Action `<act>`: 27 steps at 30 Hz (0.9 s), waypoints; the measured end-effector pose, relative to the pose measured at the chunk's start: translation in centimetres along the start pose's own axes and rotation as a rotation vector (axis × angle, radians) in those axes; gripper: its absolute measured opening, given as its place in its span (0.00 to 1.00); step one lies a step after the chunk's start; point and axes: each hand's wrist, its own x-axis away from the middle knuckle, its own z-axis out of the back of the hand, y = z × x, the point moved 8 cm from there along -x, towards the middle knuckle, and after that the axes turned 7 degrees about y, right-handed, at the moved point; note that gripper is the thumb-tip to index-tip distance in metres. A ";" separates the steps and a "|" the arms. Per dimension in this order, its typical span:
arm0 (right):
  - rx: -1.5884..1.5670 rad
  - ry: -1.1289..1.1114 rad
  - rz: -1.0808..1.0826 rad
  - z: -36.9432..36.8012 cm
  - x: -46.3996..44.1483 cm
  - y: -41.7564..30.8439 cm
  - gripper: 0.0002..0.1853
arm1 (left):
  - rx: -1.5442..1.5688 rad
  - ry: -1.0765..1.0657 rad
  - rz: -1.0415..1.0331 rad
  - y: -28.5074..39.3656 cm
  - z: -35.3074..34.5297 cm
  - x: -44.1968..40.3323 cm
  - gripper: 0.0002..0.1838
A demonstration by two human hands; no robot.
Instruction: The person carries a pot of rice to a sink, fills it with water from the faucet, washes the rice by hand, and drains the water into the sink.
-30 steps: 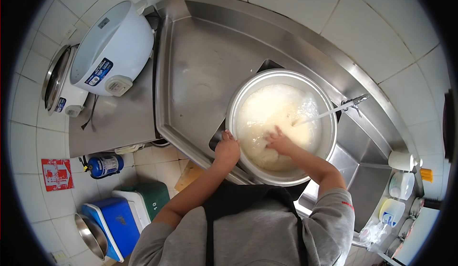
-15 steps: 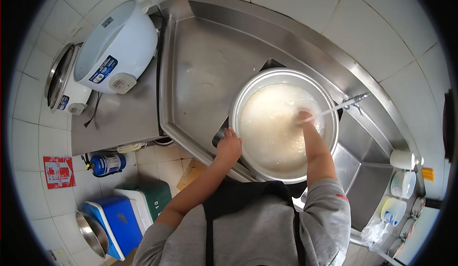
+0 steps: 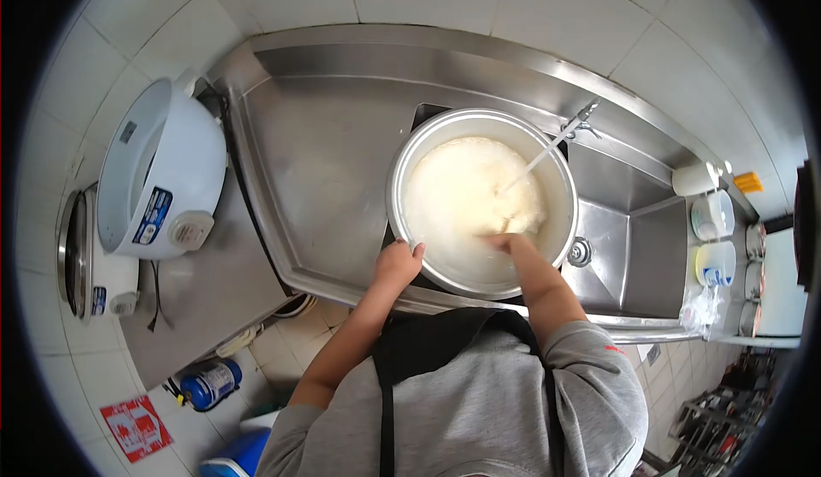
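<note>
A large round metal pot sits over the sink, holding cloudy cream-white water. My left hand grips the pot's near-left rim, its thumb against the edge. Dipped into the water near the front of the pot is my right hand; its fingers are under the surface and hidden. From the tap at the back, a stream of water runs into the pot beyond my right hand. Whatever lies at the bottom is too cloudy to make out.
A sink basin with a drain lies to the right, beside several tubs. On the left counter stand a large white rice cooker and another appliance. A blue fire extinguisher is below.
My right hand has moved through the water toward the near side of the pot, away from the tap stream. My left hand stays on the rim. The camera view has turned.
</note>
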 end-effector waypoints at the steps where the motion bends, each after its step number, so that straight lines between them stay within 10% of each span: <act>1: -0.113 -0.070 0.053 -1.8 0.5 -2.0 0.33 | -0.011 -0.026 -0.003 -0.1 -0.1 -0.1 0.29; 8: -0.601 0.164 0.050 -4.7 2.8 -10.0 0.28 | -0.028 -0.237 -0.039 0.3 0.4 -0.4 0.28; 12: -1.071 -0.213 0.548 -2.6 2.5 -14.7 0.23 | 0.486 -0.352 0.022 -2.0 -0.7 -0.5 0.26; 22: -0.502 0.322 0.028 12.9 3.7 -6.7 0.40 | 1.478 -0.449 0.575 -4.6 -5.2 -1.1 0.19; 27: -1.253 0.260 -0.164 14.9 -4.8 -1.3 0.40 | 1.537 -0.268 0.723 -4.0 -4.9 -2.1 0.18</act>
